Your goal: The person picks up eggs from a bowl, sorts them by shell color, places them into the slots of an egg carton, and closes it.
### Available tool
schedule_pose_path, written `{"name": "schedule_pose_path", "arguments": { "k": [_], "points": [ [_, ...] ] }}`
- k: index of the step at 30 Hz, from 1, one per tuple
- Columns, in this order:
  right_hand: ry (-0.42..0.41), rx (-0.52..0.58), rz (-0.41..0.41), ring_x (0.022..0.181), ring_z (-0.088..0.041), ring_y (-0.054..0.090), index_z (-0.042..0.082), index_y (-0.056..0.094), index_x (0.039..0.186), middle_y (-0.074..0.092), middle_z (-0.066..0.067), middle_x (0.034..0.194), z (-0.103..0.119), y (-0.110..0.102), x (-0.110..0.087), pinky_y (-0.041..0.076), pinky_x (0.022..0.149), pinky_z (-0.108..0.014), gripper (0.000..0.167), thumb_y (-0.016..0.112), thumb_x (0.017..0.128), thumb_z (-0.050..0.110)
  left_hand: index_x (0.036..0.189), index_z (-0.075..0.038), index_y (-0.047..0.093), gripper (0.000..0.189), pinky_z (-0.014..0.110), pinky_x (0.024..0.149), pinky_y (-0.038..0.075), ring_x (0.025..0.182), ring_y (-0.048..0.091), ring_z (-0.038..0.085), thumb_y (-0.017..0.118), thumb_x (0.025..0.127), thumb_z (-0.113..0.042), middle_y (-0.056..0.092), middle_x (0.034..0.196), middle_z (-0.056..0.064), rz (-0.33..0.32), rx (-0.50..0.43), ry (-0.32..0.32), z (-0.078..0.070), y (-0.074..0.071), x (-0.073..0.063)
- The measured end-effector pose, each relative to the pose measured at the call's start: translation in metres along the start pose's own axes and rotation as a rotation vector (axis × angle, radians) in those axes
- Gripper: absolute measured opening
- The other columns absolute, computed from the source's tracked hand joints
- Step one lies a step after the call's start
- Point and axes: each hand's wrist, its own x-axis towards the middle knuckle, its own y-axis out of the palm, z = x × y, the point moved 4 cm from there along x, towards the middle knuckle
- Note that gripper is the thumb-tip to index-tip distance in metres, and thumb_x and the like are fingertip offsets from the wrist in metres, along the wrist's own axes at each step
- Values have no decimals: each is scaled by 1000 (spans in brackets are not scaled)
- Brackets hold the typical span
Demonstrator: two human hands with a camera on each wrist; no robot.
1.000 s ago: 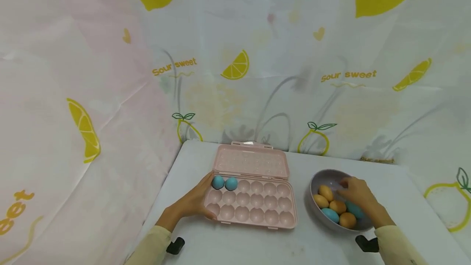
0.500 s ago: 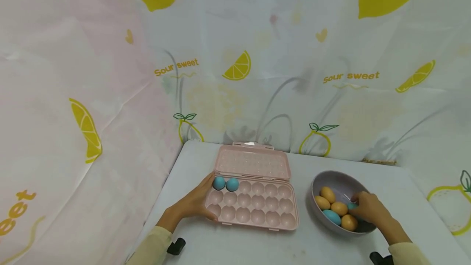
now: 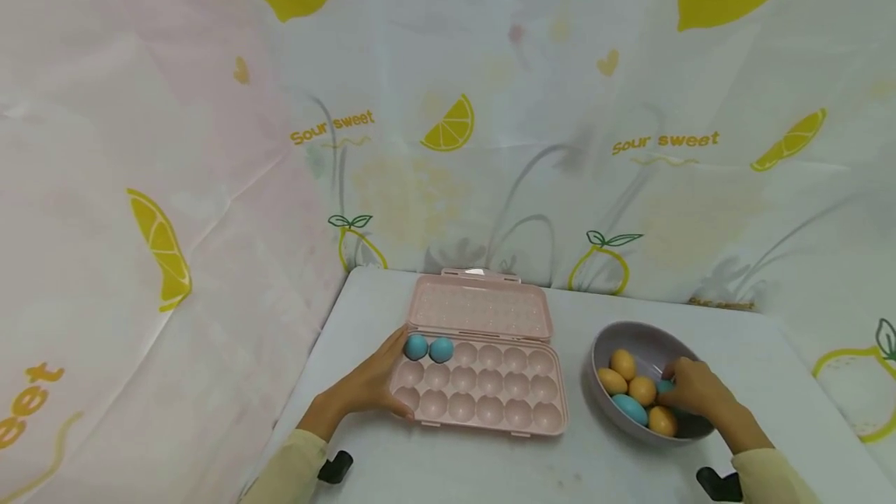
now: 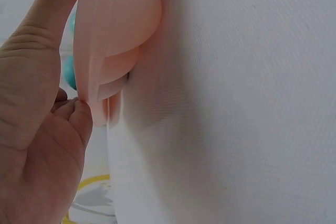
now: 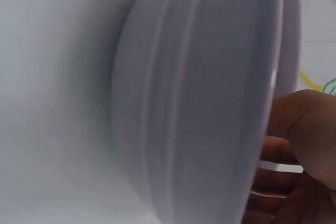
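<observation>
Two blue eggs (image 3: 441, 350) in pink egg carton (image 3: 490, 383), just beside the fingers of left hand (image 3: 365, 383), which grip the carton's end. Right hand (image 3: 700, 392) down in grey bowl (image 3: 640, 341), another blue egg (image 3: 665, 386) at its fingertips; mostly hidden from here, can't tell if they're clenched on it.

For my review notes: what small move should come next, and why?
Probably lift the blue egg under the right hand from the bowl: that hand touches it, the left hand holds the open egg carton, with most hollows empty.
</observation>
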Motion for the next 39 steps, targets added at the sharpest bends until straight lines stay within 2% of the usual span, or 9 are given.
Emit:
{"name": "schedule_pose_path", "arguments": {
  "k": [3, 7, 10, 12, 15, 20, 30, 33, 39],
  "points": [
    [-29, 1, -33, 64, -19, 51, 1, 65, 77, 59, -3, 71, 5, -5, 3, 46, 57, -37, 19, 77, 68, 13, 155, 1, 5, 145, 48, 114, 23, 148, 12, 28, 88, 53, -60, 7, 162, 16, -12, 8, 7, -1, -2, 0],
    [-61, -11, -73, 57, -16, 43, 5, 61, 70, 49, 2, 62, 17, -11, 7, 37, 50, -32, 12, 73, 67, 7, 155, 1, 4, 145, 48, 114, 23, 148, 11, 28, 89, 54, -60, 6, 162, 16, -3, 9, 13, -2, -2, -1],
    [-90, -4, -102, 55, -16, 39, 4, 60, 73, 41, 3, 61, 33, -16, 11, 31, 49, -30, 12, 71, 70, 6, 155, 0, 4, 145, 48, 114, 23, 148, 11, 28, 88, 54, -61, 5, 162, 15, 4, -2, 11, -2, -1, -2],
    [-112, 8, -122, 56, -16, 40, 3, 59, 77, 41, 2, 63, 48, -20, 15, 32, 50, -30, 12, 70, 73, 5, 155, -1, 4, 145, 49, 114, 23, 148, 11, 28, 87, 53, -62, 5, 162, 14, 4, -3, 7, -3, -1, -2],
    [-167, 11, -174, 64, -19, 53, 0, 62, 86, 56, -3, 72, 74, -27, 21, 45, 54, -35, 16, 73, 76, 5, 156, -1, 4, 145, 48, 114, 22, 148, 10, 27, 86, 53, -63, 4, 163, 13, 10, 0, -3, -2, 0, -2],
    [-248, 51, -261, 80, -26, 64, -2, 64, 95, 66, -9, 87, 115, -31, 35, 54, 69, -44, 31, 83, 73, 9, 155, 1, 3, 146, 48, 114, 21, 148, 9, 28, 87, 53, -62, 5, 162, 16, 15, 7, 3, -2, 0, -1],
    [-457, 219, -283, 76, -16, 59, 4, 69, 90, 66, -2, 85, 190, -11, 66, 52, 69, -36, 29, 87, 69, 12, 154, 2, 4, 146, 47, 114, 23, 148, 10, 28, 85, 54, -65, 5, 161, 19, 22, 33, 25, -3, 1, 1],
    [-496, 242, -291, 76, -14, 58, 7, 69, 86, 64, 1, 82, 207, -2, 73, 51, 68, -34, 28, 89, 67, 11, 155, 2, 4, 146, 47, 114, 23, 148, 10, 28, 84, 53, -66, 6, 162, 18, 21, 44, 18, -3, 1, 1],
    [-557, 302, -243, 80, -17, 62, 3, 70, 91, 66, -3, 86, 238, 24, 84, 54, 71, -32, 28, 87, 70, 10, 154, 2, 5, 146, 47, 113, 24, 147, 13, 29, 84, 53, -66, 8, 161, 18, 11, 57, 20, -3, 0, 1]
  ]
}}
